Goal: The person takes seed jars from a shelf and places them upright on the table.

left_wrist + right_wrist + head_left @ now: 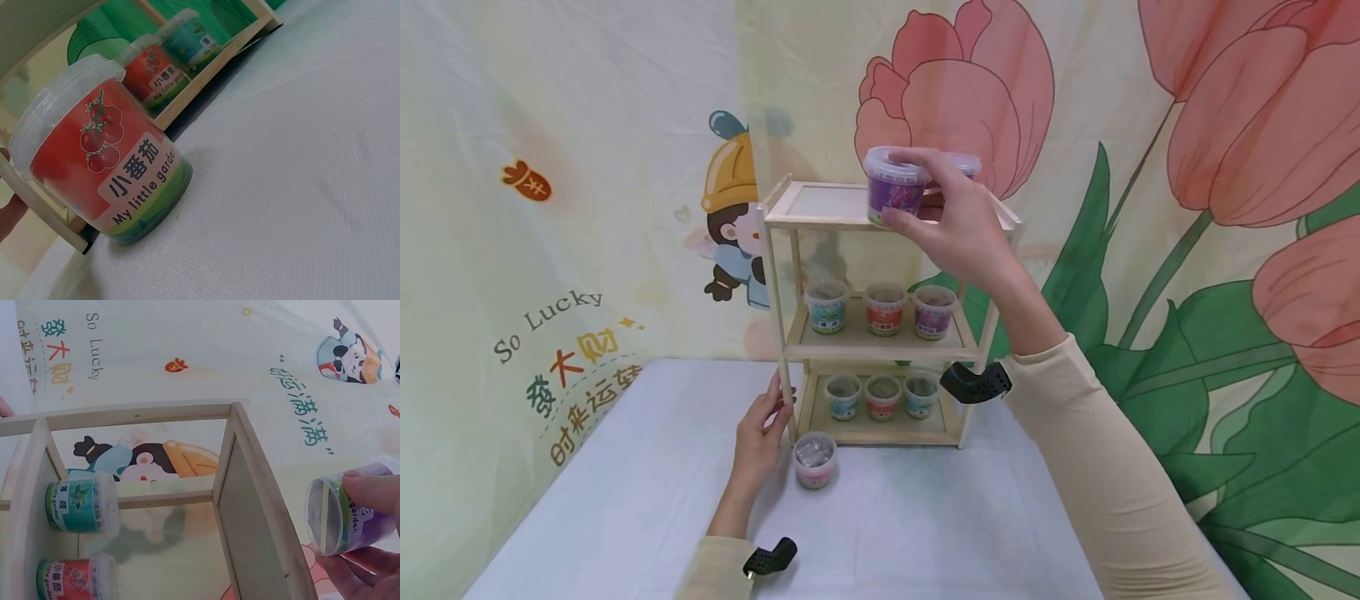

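Note:
My right hand (958,212) holds a lidded plastic cup with a purple label (895,187) just above the top tier of a small wooden shelf (880,353). In the right wrist view the cup (359,512) is pinched between thumb and fingers. A second lidded cup (966,164) shows partly behind that hand. My left hand (760,442) grips the shelf's left front post low down. Beside it on the table stands a cup with a red tomato label (119,150), upright, in front of the shelf's left corner.
On the middle tier stand a teal cup (827,308), a red cup (884,309) and a purple cup (934,313). The bottom tier holds a blue cup (843,397), a red cup (882,397) and another blue cup (921,395). A printed cloth (647,100) hangs behind the white table (887,533).

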Demonstrator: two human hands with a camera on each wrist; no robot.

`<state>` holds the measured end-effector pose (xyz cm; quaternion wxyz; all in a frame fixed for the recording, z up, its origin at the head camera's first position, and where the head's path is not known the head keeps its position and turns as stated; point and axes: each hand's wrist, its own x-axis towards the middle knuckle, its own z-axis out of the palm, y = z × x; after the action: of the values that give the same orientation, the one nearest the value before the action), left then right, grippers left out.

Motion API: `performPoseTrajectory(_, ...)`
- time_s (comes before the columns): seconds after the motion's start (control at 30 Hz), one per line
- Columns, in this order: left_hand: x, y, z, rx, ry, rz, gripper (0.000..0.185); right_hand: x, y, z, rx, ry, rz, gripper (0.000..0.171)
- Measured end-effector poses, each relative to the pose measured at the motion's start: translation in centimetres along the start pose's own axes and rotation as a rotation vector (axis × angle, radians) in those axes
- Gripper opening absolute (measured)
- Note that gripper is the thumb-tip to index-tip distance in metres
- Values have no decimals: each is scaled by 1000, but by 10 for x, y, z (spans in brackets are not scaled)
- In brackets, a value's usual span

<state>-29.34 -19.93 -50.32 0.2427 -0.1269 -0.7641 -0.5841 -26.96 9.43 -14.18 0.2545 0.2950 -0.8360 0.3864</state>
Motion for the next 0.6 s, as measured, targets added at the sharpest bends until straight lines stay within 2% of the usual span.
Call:
performPoseTrajectory(0.33,1,2,1,1,-3,-4,67,-14,-2,1,-16,27,-69,62)
performPoseTrajectory(0.6,1,1,-1,58,16,45,68,-34,5,7,45,21,-37,65)
